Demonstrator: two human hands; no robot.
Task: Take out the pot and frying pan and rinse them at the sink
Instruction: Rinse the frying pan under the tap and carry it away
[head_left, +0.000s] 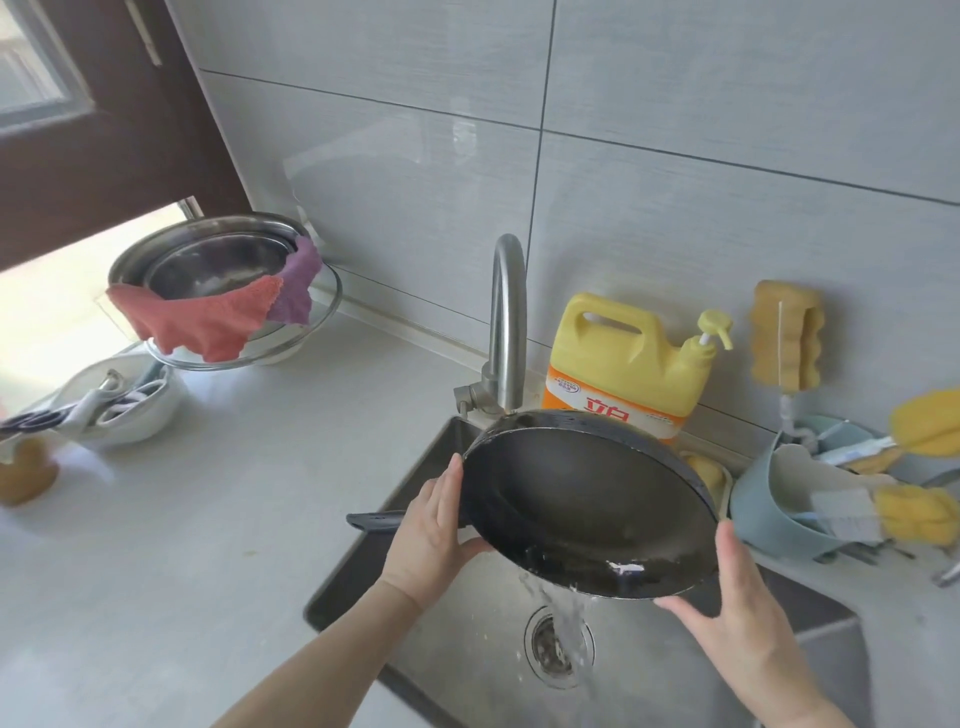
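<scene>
A black frying pan (582, 499) is held tilted over the steel sink (467, 670), its inside facing me. Water pours off its lower rim in a stream (566, 629) toward the drain (556, 649). My left hand (431, 535) grips the pan's left rim, just in front of the dark handle (374, 519) that sticks out to the left. My right hand (737, 613) holds the lower right rim with thumb up along the edge. The curved tap (509, 322) stands behind the pan. No pot shows in the sink.
A yellow detergent jug (623, 364) stands behind the pan. Steel bowls draped with pink and purple cloths (218, 301) sit at the back left, a white bowl of utensils (119, 405) beside them. A blue caddy (769, 499) with sponges and brushes stands to the right.
</scene>
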